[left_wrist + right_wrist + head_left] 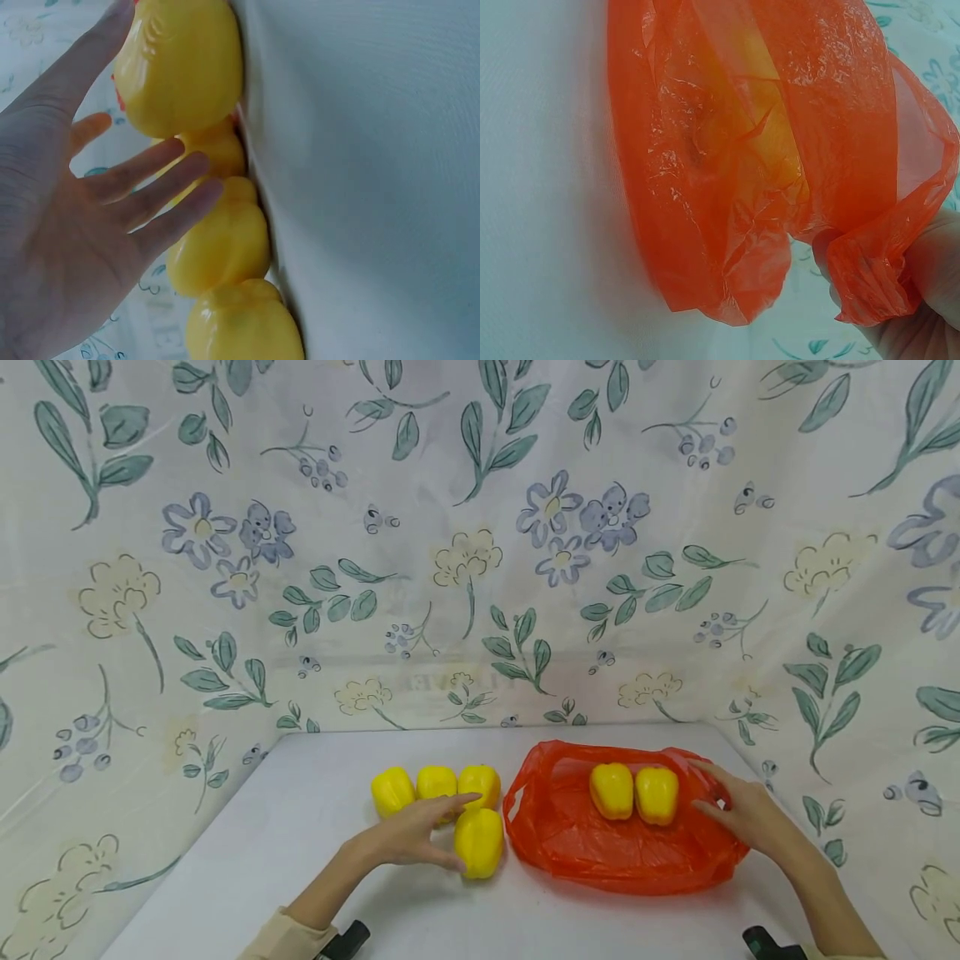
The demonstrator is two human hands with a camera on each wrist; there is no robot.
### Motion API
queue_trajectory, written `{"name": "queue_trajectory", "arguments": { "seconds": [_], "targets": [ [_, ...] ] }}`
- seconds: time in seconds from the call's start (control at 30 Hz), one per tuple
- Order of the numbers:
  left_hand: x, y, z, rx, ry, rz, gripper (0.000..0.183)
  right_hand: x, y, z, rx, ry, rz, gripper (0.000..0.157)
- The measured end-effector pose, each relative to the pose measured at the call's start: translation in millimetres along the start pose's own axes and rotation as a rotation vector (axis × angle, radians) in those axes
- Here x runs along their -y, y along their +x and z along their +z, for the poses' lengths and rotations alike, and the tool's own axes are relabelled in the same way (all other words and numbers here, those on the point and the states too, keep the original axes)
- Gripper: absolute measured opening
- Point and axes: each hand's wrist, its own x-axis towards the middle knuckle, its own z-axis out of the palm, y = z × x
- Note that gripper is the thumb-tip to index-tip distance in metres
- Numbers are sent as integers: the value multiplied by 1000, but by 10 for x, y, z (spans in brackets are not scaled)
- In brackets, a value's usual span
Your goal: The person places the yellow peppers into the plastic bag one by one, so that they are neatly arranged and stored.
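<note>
My left hand [408, 833] reaches over the white table to a yellow bell pepper [480, 847], thumb near its front side and fingers spread above and behind it. In the left wrist view the fingers of that hand [60, 217] are straight and the thumb lies along the near pepper [184, 67]. Three more bell peppers [393, 792] stand in a row just behind. On the right, an opened red plastic bag [592, 860] lies with two yellow bell peppers [612, 792] inside. My right hand [753, 814] pinches the bag's right edge, gathered between thumb and fingers in the right wrist view.
The white table [247, 852] stretches around the peppers and the bag. A floral-patterned curtain [450, 610] hangs behind it and along both sides. Dark wrist-camera parts [348, 939] show near the sleeves at the bottom.
</note>
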Motion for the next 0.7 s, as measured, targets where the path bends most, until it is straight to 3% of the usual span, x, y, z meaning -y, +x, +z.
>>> {"name": "queue_trajectory", "arguments": {
  "seconds": [0.2,0.43,0.7],
  "targets": [
    [-26,7,35,39,30,-6,91,2,-1,7,-4,-8,-7,69],
    [-23,13,65,45,22,-15,89,-14,16,4,-65,-43,-75,65],
    [-10,37,102,32,-8,-14,86,-17,11,10,-50,-40,-53,66]
  ]
}}
